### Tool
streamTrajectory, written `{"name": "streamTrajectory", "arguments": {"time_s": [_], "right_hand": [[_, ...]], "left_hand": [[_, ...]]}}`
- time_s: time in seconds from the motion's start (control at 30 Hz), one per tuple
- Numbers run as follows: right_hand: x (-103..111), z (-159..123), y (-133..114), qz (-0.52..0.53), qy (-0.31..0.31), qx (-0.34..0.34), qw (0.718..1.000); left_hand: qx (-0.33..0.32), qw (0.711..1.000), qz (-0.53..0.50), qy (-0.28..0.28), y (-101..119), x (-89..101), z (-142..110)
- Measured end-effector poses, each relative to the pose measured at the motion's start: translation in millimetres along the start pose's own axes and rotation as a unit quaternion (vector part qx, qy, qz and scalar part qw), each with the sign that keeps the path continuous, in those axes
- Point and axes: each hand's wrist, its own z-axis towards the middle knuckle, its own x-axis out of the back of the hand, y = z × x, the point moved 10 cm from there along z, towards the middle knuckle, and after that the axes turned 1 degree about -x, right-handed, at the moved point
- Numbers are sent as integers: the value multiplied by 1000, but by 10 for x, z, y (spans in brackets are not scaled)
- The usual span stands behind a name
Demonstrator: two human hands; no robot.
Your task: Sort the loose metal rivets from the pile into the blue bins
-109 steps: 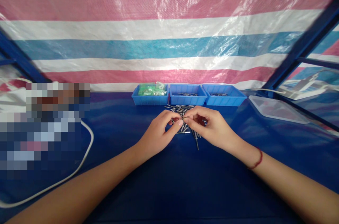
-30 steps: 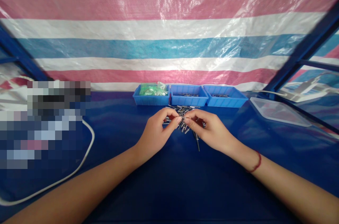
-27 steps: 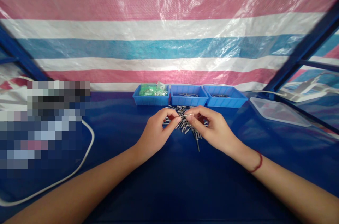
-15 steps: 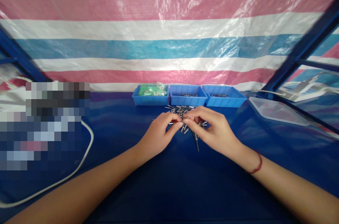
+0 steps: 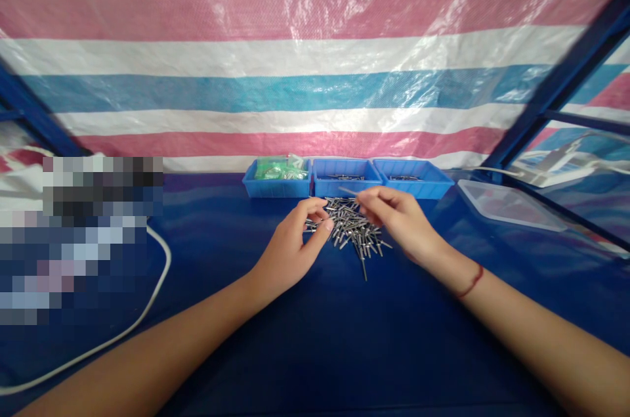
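Note:
A heap of thin silvery metal pins (image 5: 355, 228) lies on the blue table, many of them looking like blind rivets. At the heap's left edge, my left hand (image 5: 291, 243) has thumb and index finger apart, with nothing visible between them. My right hand (image 5: 401, 220) is raised over the right side of the heap. Its thumb and fingers pinch one thin metal pin (image 5: 348, 191), whose free end points left, in front of the middle blue bin (image 5: 347, 190). That pin is slightly blurred, and its gripped end is hidden by the fingers.
Left of the middle bin stands a blue bin (image 5: 275, 190) with green-and-clear plastic packets; a right blue bin (image 5: 416, 189) holds a few pins. A translucent lid (image 5: 509, 205) lies at right, a white cable (image 5: 160, 292) at left. Striped sheeting (image 5: 295, 92) hangs behind.
My hands were together at the fingertips over the heap; now they are apart. The right hand has moved up and right with a pin, and the left thumb and index finger have parted.

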Motion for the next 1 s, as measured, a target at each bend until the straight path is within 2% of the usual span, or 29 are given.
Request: {"name": "streamTrajectory", "arguments": {"time_s": [0.07,0.13,0.23,0.3,0.4,0.5,0.8,1.0], "right_hand": [[355,74,207,90,125,-71,986],[651,84,413,159,222,-141,952],[883,121,558,198,268,-185,924],[930,134,608,216,274,-196,916],[845,144,623,235,250,-197,919],[672,139,579,241,205,-189,930],[339,83,428,198,119,-158,960],[96,58,164,12,20,-37,999]], "left_hand": [[-17,999,15,-26,33,-57,-6],[-49,996,40,-65,98,-132,-22],[-113,980,77,-145,230,-279,-93],[-154,962,105,-201,317,-386,-176],[-207,931,144,-263,427,-515,-306],[-225,916,168,-286,464,-579,-366],[-186,928,153,-284,401,-566,-296],[-156,939,149,-266,353,-548,-233]]}}
